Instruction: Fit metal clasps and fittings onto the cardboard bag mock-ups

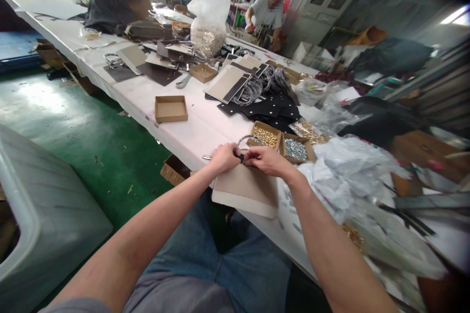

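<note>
A beige bag panel (246,190) lies over the near edge of the long white table (198,129). At its top edge my left hand (224,157) and my right hand (265,160) meet, both pinched shut on a small black strap piece (240,157). A grey handle loop (248,139) arches just behind my fingers. What the fingertips grip beyond the strap is hidden.
Small cardboard boxes of gold rivets (265,135) and silver rivets (295,149) stand just beyond my hands. An open cardboard box (171,108) sits to the left. Stacked panels (231,83), black pieces (271,107) and plastic bags (341,176) crowd the table. Another person (267,10) works at the far end.
</note>
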Demonstrator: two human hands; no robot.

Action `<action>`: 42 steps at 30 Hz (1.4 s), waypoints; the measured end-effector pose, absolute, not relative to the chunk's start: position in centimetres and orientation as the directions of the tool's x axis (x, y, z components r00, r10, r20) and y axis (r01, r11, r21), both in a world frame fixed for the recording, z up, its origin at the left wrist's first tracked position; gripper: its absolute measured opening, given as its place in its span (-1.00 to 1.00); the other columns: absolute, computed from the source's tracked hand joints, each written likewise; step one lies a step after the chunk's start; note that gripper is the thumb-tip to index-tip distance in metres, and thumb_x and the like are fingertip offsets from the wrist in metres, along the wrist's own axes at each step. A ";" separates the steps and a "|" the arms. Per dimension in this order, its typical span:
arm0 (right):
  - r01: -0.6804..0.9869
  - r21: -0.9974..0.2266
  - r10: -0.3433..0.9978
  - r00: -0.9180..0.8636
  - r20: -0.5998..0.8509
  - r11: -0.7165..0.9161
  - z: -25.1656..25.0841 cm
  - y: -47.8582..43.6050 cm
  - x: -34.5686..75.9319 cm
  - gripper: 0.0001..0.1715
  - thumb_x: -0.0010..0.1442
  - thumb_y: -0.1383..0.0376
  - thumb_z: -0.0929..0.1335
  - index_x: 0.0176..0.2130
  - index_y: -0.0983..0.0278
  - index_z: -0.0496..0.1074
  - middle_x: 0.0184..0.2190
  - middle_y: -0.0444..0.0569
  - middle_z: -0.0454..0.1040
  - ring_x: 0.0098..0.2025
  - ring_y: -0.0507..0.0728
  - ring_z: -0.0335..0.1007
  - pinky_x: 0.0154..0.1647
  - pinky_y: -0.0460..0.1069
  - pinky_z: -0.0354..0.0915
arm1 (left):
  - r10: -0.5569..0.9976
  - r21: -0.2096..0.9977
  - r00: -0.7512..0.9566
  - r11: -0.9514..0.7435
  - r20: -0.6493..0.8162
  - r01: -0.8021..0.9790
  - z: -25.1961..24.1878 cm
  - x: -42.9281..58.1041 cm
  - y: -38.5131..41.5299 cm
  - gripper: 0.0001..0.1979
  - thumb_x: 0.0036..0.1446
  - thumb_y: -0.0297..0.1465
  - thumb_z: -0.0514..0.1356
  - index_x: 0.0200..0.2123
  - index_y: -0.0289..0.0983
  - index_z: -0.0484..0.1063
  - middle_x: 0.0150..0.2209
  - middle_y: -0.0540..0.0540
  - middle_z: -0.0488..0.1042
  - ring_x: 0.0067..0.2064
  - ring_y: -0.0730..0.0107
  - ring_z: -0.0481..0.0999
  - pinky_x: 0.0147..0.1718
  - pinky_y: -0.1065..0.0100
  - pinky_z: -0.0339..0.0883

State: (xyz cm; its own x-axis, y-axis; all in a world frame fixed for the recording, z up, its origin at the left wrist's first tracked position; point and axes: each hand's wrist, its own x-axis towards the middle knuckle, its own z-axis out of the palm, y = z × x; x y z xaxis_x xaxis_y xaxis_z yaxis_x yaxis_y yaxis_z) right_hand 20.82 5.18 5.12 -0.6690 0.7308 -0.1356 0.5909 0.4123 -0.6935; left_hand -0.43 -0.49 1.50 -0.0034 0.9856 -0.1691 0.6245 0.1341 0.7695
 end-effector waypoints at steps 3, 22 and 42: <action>0.540 -0.827 0.842 -0.510 -0.178 0.152 5.5 5.4 21.6 -0.70 0.19 0.06 0.60 -0.17 0.20 0.75 -0.26 -0.03 0.73 -0.26 0.17 0.57 -0.21 0.04 0.46 | 0.985 0.769 -0.008 0.140 -0.173 0.624 1.3 -0.4 -0.5 -0.81 0.14 -0.40 0.41 -0.16 -0.07 0.64 -0.08 -0.08 0.71 0.07 -0.02 0.59 0.14 0.08 0.42; 0.694 -0.670 0.895 -0.436 -0.099 0.264 2.2 3.4 22.7 -0.73 0.30 0.09 0.46 -0.20 0.17 0.74 -0.28 -0.03 0.75 -0.26 0.22 0.61 -0.23 0.06 0.40 | 0.990 0.769 0.002 0.110 -0.143 0.629 1.0 -0.5 -0.6 -0.84 0.14 -0.39 0.41 -0.18 -0.10 0.62 -0.03 -0.08 0.71 0.09 0.00 0.59 0.12 0.11 0.42; 0.689 -0.543 0.868 -0.461 0.183 0.480 1.9 0.3 21.8 -0.68 0.47 0.27 0.36 -0.07 0.11 0.75 -0.09 0.06 0.69 -0.03 0.29 0.61 0.08 0.15 0.47 | 0.988 0.774 -0.009 0.125 -0.152 0.620 0.9 -0.4 -0.5 -0.83 0.14 -0.38 0.43 -0.17 -0.09 0.63 -0.05 -0.08 0.72 0.08 -0.01 0.59 0.13 0.09 0.42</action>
State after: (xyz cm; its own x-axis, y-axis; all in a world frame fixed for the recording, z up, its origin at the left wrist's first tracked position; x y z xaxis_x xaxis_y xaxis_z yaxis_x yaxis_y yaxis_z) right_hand 21.81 0.33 1.93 -0.4610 0.8682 0.1834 0.6888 0.4804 -0.5429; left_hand -0.40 -0.53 0.93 -0.0087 0.9883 -0.1521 0.6204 0.1247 0.7743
